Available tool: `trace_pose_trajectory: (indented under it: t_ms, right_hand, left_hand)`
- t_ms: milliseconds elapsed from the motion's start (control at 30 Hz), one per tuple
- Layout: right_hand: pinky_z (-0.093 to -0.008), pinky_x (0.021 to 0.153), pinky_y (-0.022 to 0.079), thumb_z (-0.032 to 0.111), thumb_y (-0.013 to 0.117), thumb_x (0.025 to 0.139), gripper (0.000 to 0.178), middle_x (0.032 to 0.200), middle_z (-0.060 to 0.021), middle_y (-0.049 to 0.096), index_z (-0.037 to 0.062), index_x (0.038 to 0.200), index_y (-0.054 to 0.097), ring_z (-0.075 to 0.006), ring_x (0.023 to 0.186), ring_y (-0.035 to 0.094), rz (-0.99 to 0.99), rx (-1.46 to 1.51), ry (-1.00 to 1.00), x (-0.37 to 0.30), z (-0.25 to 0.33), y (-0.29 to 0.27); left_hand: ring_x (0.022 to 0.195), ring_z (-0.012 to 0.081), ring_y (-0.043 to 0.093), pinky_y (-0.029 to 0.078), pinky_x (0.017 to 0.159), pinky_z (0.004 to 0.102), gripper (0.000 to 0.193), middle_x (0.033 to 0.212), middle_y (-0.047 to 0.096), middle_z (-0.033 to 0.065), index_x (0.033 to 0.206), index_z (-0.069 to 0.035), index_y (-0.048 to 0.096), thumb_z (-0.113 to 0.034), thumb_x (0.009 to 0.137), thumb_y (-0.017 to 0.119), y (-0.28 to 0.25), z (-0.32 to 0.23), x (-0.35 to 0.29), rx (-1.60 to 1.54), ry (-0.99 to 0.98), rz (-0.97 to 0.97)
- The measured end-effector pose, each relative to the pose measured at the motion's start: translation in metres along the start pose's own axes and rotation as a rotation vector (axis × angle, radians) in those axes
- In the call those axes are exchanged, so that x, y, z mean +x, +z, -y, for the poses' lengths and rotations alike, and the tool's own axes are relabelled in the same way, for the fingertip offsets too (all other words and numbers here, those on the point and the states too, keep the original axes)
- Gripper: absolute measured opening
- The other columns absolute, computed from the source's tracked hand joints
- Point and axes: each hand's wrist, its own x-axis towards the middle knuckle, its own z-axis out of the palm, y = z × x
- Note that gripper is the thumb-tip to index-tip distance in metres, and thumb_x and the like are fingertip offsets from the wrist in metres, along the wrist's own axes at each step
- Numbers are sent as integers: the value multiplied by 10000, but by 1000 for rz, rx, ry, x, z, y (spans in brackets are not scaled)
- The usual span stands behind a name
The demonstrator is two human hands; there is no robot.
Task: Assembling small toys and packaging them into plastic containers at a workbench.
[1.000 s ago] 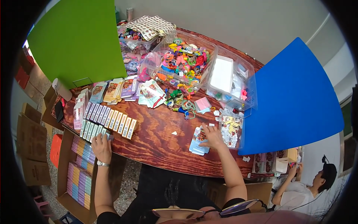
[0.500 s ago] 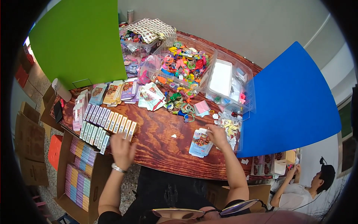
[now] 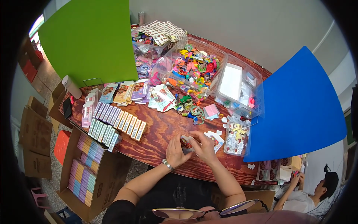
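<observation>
Near the table's front edge my two hands meet around a small printed carton [image 3: 185, 142], largely hidden by the fingers. My left hand [image 3: 176, 152] is closed on its left side, a metal watch at the wrist. From the right, my right hand [image 3: 203, 146] pinches the same carton at its upper side. Just beyond that hand lie flat light-blue cartons [image 3: 217, 140], partly covered by it. Left of my hands stand rows of filled small boxes [image 3: 132, 126] in purple, orange and green.
Clear bins of colourful small toys [image 3: 195, 65] line the back. A tray of paper slips [image 3: 235, 140] sits at the right beside a blue panel [image 3: 298, 112]; a green panel [image 3: 89, 41] stands left. An open cardboard box [image 3: 106, 183] is below left. A co-worker [image 3: 313, 192] sits at right.
My left hand has moved right from the boxed rows to join my right hand. A carton is now between both hands, and my right hand has come left from the flat cartons. The view has shifted.
</observation>
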Motion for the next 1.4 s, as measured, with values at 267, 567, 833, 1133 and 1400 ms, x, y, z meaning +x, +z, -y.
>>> trace_pose_trajectory:
  t_ms: [267,567,833,1133,1400]
  right_hand:
    - [-397,901,516,166,713,881,444,1209,-176,604,31,1281,574,-327,1082,626,31,19,28,-9,2,8]
    - [-386,850,547,105,768,820,393,1298,-203,565,46,1188,643,-303,1021,646,-236,-268,-375,-32,-25,25]
    - [-317,757,545,129,715,881,252,1221,-158,626,50,1117,677,-233,894,677,-38,-189,-303,-27,-23,19]
    - [-244,684,500,148,630,979,178,912,-37,663,12,1092,657,-83,818,618,12,509,330,-27,-35,34]
    - [-369,699,555,61,711,846,183,955,-151,676,22,1024,706,-303,806,687,-69,-161,-82,-25,-12,31]
  left_hand:
    - [993,386,634,529,825,448,848,1163,609,220,1350,24,431,-242,668,859,-3,12,-2,4,6,-50]
    - [973,364,664,561,737,418,696,1122,643,165,1287,-51,479,-165,694,826,-7,15,-2,-133,-56,-105]
    - [920,377,646,556,720,434,605,1115,619,180,1170,-86,512,-151,660,830,-3,21,-12,-122,29,-42]
    - [992,382,636,549,785,452,669,1236,590,183,1239,-85,500,-169,669,841,4,23,-19,-71,52,-10]
    - [1005,394,633,540,829,449,923,1226,594,228,1421,55,370,-200,666,838,4,24,-23,-63,-26,49]
